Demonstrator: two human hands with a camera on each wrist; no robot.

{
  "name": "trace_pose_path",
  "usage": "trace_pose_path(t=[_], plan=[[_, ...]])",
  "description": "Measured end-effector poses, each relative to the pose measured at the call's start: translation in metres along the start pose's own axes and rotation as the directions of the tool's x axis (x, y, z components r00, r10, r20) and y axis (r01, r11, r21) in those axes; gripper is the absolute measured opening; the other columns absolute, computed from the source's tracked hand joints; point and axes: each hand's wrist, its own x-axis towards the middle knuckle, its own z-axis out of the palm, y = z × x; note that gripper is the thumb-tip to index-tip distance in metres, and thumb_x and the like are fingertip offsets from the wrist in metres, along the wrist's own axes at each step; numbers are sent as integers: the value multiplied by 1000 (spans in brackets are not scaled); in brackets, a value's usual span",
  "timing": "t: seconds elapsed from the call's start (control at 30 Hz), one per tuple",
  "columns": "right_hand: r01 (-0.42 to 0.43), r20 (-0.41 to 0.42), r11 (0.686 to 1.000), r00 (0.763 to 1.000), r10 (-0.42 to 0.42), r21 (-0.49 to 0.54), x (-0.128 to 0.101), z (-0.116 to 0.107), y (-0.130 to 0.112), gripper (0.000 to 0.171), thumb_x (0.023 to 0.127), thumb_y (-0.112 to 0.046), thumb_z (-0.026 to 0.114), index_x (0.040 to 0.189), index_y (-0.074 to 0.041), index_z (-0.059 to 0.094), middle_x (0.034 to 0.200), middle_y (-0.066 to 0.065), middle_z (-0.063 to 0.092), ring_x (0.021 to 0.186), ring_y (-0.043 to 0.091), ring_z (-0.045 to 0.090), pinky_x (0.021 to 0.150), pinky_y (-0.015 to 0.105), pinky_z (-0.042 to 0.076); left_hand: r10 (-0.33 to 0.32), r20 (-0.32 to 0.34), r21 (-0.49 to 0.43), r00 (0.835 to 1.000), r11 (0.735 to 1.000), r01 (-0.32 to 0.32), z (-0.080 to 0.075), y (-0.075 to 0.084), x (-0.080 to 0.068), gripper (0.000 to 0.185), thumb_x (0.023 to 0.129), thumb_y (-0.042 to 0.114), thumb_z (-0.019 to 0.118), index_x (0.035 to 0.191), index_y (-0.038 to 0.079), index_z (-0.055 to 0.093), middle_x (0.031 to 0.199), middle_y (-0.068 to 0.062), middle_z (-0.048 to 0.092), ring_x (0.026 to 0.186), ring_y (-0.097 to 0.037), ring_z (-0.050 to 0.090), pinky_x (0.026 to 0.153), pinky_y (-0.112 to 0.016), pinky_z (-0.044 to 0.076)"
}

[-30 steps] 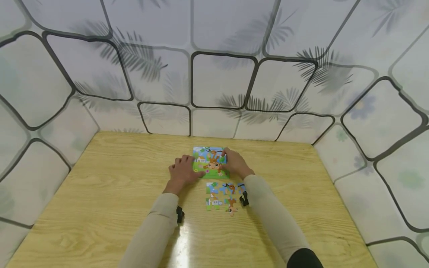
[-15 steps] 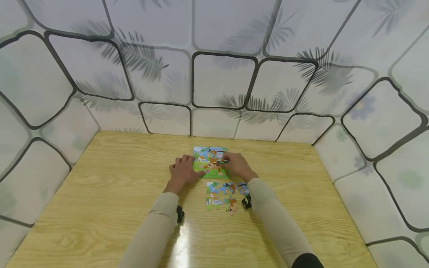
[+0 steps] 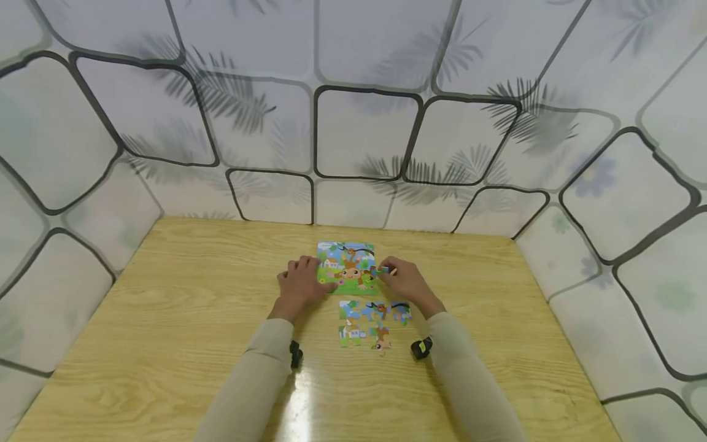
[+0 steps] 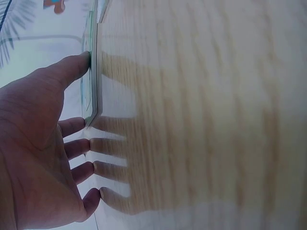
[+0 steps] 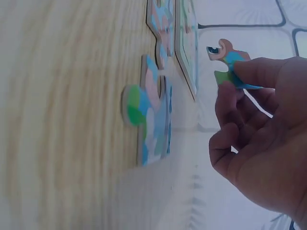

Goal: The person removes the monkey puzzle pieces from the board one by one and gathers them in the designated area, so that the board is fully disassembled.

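Observation:
The picture puzzle board point(image 3: 331, 248), showing a cartoon monkey, lies flat on the table. My left hand point(image 3: 300, 283) rests at its left side, fingers spread on the wood. In the left wrist view the thumb point(image 4: 76, 67) touches the edge of the board. Just off the right edge of the board, my right hand point(image 3: 407, 283) pinches a jigsaw piece point(image 5: 230, 58) between thumb and fingers. That piece is blue, green and brown, with part of an eye on it, and is raised above the table in the right wrist view.
Several puzzle pieces lie in front of the board, among them a house piece point(image 3: 351, 334), a monkey-face piece point(image 3: 381, 339) and a blue piece point(image 3: 401, 312) at the right. Patterned fabric walls point(image 3: 353, 202) stand behind and beside the wooden table point(image 3: 182, 319).
My right hand has come off the board's right side with a jigsaw piece and moved right and slightly nearer me. The blue piece at the right is uncovered. My left hand stays in place.

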Motion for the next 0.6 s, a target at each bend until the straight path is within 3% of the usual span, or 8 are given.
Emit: trace_pose_path(t=[0.2,0.4,0.6], plan=[[31,6,1000,1000,-31,3,-21,-10,8,16,94,-21,64,110,-18,62,98,3,65,77,13,59,64,29,49,2,0,-7,1000,1000,-2,-2,0,-2,79,85,64,59,145,17,40,153,-9,34,138,-38,31,104,-66,30],[72,27,997,997,-72,-12,-44,-17,20,17,93,-22,66,109,-19,64,83,-1,60,64,12,48,61,29,42,-1,8,2,1000,1000,1,-1,-1,-2,80,86,63,59,146,15,39,153,-10,34,138,-38,30,105,-65,29],[106,90,994,990,-104,-18,-66,-24,27,15,93,-24,65,107,-20,65,78,-5,56,61,9,44,57,25,39,0,13,7,1000,1000,0,-1,-1,-1,80,85,64,58,146,16,39,153,-9,33,139,-38,30,105,-65,29]])
